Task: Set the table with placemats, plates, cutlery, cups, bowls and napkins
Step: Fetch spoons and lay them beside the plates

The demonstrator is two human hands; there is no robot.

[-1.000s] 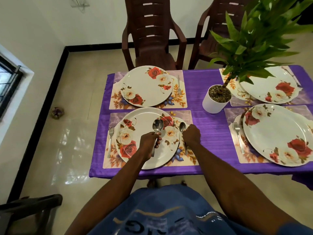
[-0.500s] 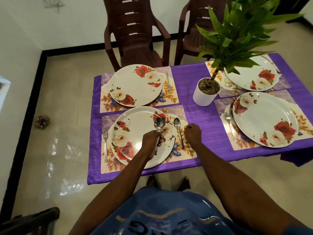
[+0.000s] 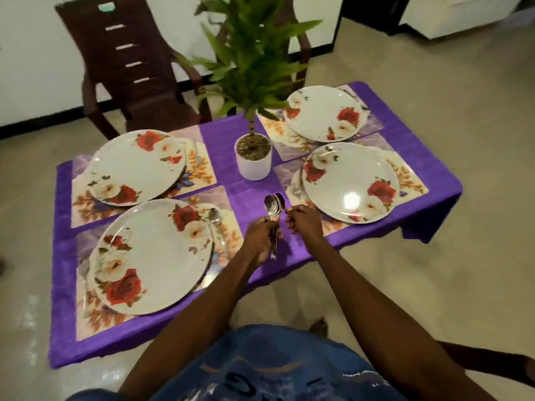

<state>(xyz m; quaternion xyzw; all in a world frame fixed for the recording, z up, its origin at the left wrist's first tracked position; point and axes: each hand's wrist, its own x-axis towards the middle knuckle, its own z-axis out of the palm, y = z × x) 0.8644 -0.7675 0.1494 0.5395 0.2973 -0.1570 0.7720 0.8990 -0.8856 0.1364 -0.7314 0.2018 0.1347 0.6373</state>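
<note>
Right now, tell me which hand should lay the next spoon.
Probably the right hand: it looks empty and is nearest the near-right plate, while the left hand holds the spoons.

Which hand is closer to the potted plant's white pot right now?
Right, slightly. The right hand is below and right of the white pot; the left hand sits lower, holding spoons.

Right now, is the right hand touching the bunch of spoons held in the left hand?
Apart. The head view shows purple cloth between the right hand and the spoons in the left hand.
</note>
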